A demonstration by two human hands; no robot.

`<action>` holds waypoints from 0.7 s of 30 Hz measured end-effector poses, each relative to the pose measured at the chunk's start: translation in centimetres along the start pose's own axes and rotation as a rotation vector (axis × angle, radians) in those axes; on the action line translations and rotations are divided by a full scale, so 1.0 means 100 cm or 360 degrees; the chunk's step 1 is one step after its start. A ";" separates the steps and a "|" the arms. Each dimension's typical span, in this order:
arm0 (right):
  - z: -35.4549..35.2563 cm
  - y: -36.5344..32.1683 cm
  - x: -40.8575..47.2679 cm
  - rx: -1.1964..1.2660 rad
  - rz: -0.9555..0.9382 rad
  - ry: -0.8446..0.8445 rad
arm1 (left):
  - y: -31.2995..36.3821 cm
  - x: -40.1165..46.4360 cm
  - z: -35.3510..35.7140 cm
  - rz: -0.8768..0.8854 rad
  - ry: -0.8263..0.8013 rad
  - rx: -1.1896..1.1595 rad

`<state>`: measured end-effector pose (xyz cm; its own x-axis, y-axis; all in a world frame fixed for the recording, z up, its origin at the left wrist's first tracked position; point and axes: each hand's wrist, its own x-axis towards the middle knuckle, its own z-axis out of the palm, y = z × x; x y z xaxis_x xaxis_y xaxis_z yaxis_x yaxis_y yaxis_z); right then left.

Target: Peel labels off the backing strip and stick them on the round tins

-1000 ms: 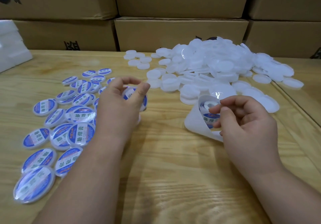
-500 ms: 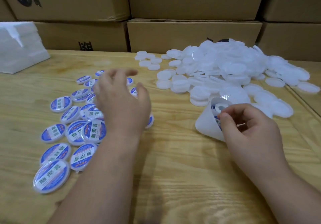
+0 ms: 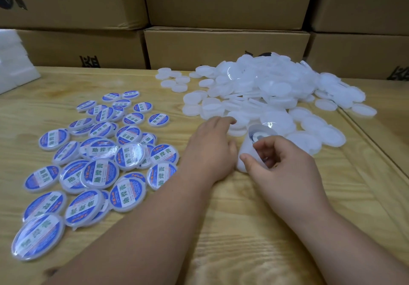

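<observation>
Two bare hands work near the middle of a pale wooden table [image 3: 232, 229]. The left hand [image 3: 210, 149] reaches forward palm down, its fingers [image 3: 223, 121] stretched out toward the near edge of a heap of plain white round tins [image 3: 265, 90]; whether the fingertips touch a tin or have hold of one cannot be told, since the hand's back hides them. The right hand [image 3: 285, 169] sits just beside it, fingers curled, gripping a white backing strip [image 3: 245, 149] that curls into a loose roll; a blue-and-white label [image 3: 256, 136] shows inside the curl at the top of the roll, just above the curled index finger. The thumb [image 3: 250, 162] lies along the near side of the strip.

Dozens of labelled tins [image 3: 97, 156] lie spread on the left part of the table, each topped with a blue round label bearing a white band with green characters. Many overlap or lean on their neighbours, and the ones nearest the camera look largest and slightly blurred. The unlabelled heap fills the far right of the table, with a few single white tins [image 3: 172, 81] lying apart on its left side.

Brown cardboard boxes [image 3: 225, 43] with black printed characters are stacked in a wall behind the table. A white foam-like block [image 3: 13, 67] rests at the far left edge.
</observation>
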<state>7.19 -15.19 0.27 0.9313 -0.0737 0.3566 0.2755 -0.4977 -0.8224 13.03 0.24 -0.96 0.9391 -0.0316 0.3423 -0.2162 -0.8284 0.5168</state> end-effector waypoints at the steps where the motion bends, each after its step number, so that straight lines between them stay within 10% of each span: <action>1: 0.000 0.000 0.000 0.0006 0.0003 -0.0006 | -0.001 0.006 0.001 -0.0013 0.0006 0.0007; 10: -0.001 0.003 0.000 0.0013 0.0038 -0.0012 | -0.002 0.049 0.009 -0.0123 -0.0143 0.0383; 21: -0.003 0.004 0.002 -0.0172 0.0042 -0.0092 | -0.010 0.034 0.000 -0.0258 0.0124 -0.0307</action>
<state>7.37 -15.69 0.13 0.9510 -0.0397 0.3066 0.2262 -0.5865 -0.7777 16.44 0.95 -0.33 0.9438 0.1420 0.2984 -0.1187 -0.6970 0.7071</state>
